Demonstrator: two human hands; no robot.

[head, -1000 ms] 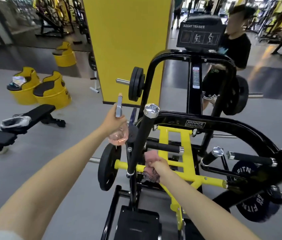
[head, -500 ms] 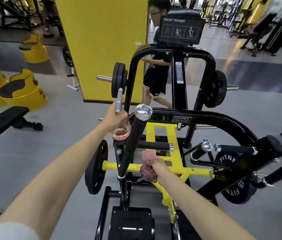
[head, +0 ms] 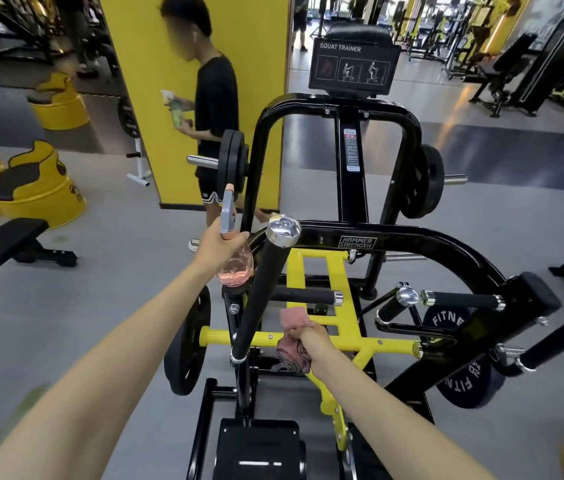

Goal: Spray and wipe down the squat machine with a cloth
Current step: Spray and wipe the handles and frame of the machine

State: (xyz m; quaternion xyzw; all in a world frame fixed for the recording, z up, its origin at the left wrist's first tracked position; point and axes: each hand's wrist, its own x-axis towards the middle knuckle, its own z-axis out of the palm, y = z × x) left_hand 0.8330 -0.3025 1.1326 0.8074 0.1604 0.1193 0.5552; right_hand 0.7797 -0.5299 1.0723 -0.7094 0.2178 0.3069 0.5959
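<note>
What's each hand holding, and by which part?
Left hand grips the pink spray bottle at its neck, under the grey trigger head. Right hand grips the pink cloth bunched at its middle, against the yellow crossbar.

The squat machine (head: 308,102) is metal tube in glossy black paint, slick enough to catch the ceiling lights. Its inner bars (head: 387,346) are painted yellow, smooth, with a slightly duller sheen. The long handle (head: 263,289) has a matt black grip, foam or rubber by the look of it, topped with a mirror-bright chrome cap (head: 284,231). The weight plates (head: 187,344) are matt black and look rubbery. The cloth (head: 293,318) is pink, soft and nubbly like towelling. The spray bottle (head: 235,268) is clear pink-tinted plastic with a grey plastic trigger (head: 228,213). The top pad (head: 356,34) looks like black vinyl with a low shine. The floor (head: 117,271) is plain matt grey.
</note>
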